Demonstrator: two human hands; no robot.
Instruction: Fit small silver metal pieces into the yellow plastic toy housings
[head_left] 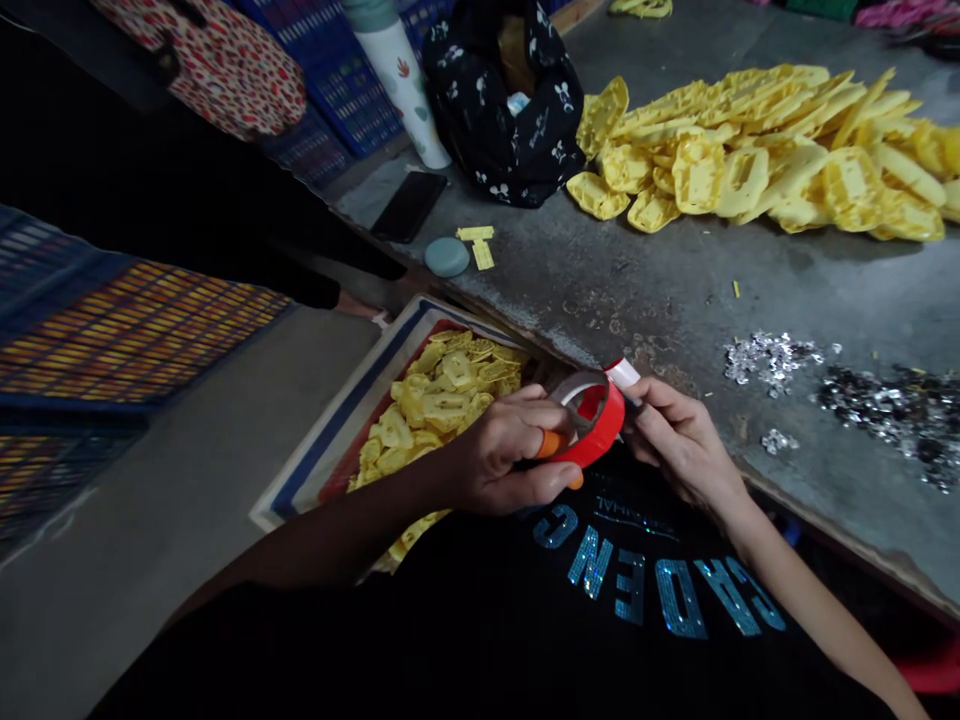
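My left hand (517,450) is closed round a roll of red tape (598,432), held upright in front of my chest. Something orange (553,443) shows between the fingers of that hand; its kind is partly hidden. Beside the roll, my right hand (679,435) pinches a short strip of tape (622,373), whose pale side and red edge stand up past the fingertips. Below and left of the hands, a crate (330,440) holds many yellow plastic parts (442,400).
Yellow plastic shells (750,160) lie heaped on the grey table (645,280). Small clear pieces (772,360) and dark pieces (892,410) lie at right. A black bag (502,110), tumbler (401,90) and phone (410,207) stand or lie at the far left edge. A person (150,190) stands near blue crates.
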